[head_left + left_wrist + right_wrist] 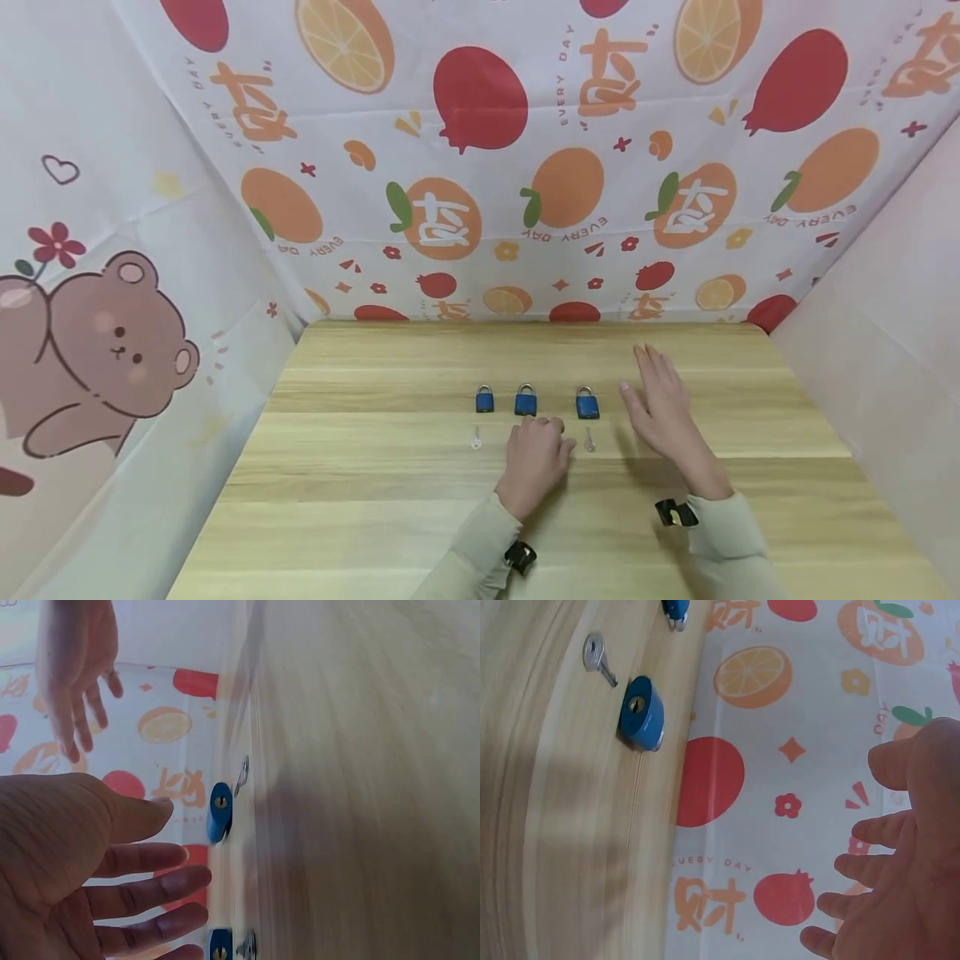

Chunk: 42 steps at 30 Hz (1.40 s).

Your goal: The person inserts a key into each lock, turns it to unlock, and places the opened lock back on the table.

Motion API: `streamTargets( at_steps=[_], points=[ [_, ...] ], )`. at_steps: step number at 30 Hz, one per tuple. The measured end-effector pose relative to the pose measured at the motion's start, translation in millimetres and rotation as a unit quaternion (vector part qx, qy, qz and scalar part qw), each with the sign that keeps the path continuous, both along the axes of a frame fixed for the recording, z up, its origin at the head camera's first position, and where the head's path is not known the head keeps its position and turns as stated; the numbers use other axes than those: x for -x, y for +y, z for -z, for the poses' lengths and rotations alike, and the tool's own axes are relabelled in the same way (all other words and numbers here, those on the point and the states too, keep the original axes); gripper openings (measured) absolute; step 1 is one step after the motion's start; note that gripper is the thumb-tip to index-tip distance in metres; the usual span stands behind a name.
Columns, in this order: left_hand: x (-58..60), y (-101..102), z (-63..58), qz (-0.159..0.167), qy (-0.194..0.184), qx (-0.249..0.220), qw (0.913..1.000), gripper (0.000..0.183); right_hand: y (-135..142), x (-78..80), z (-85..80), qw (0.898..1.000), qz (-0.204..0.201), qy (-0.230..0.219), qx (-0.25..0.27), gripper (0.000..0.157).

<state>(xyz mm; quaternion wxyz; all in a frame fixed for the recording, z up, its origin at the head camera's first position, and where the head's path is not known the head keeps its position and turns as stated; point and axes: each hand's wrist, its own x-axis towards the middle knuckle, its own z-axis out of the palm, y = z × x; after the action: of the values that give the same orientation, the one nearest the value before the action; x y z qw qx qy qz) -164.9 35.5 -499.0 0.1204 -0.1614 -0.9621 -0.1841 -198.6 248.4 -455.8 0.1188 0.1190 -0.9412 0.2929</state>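
Observation:
Three blue padlocks stand in a row on the wooden table: a left one (485, 402), a middle one (526, 404) and a right one (587, 407), their shackles pointing away from me. One small silver key (476, 439) lies in front of the left padlock and another key (589, 440) in front of the right one. My left hand (536, 462) is just in front of the middle padlock, fingers loosely bent and empty. A key (250, 946) beside the lower padlock (220, 946) shows in the left wrist view. My right hand (663, 412), fingers extended, holds nothing right of the padlocks.
The wooden tabletop (360, 475) spreads around the locks. A fruit-patterned cloth (480, 208) hangs behind its far edge, with a bear-printed cloth (112, 333) at the left and a pale cloth (885, 275) at the right. Dark bands circle both wrists.

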Motion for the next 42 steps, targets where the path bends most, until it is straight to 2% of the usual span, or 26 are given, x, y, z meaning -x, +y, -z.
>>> streamTargets(
  at_steps=[6, 13, 20, 31, 37, 42],
  points=[
    [5.3, 14.2, 0.4, 0.019, -0.011, -0.018, 0.9996, 0.023, 11.8, 8.3, 0.8, 1.0, 0.006, 0.007, -0.004, 0.061],
    [7.4, 26.0, 8.4, 0.009, -0.031, -0.037, 0.9988, 0.027, 22.5, 12.7, 2.1, 0.999, 0.022, -0.019, -0.015, 0.062],
    [8.0, 37.0, 17.4, 0.012, -0.038, -0.001, 0.9992, 0.024, 30.5, 11.9, -2.2, 0.999, 0.023, -0.035, -0.006, 0.064],
    [8.2, 45.3, 13.7, -0.046, -0.068, 0.016, 0.9965, 0.032, 41.6, 23.9, -3.2, 0.999, 0.03, -0.035, -0.02, 0.064],
    [9.8, 47.3, 14.0, -0.051, -0.073, 0.03, 0.9956, 0.035, 46.6, 25.5, -1.3, 0.999, 0.031, -0.038, -0.016, 0.065],
    [10.2, 48.1, 14.8, -0.048, -0.071, 0.039, 0.9956, 0.03, 48.4, 23.3, 2.6, 0.998, 0.028, -0.055, -0.015, 0.067]
  ],
)
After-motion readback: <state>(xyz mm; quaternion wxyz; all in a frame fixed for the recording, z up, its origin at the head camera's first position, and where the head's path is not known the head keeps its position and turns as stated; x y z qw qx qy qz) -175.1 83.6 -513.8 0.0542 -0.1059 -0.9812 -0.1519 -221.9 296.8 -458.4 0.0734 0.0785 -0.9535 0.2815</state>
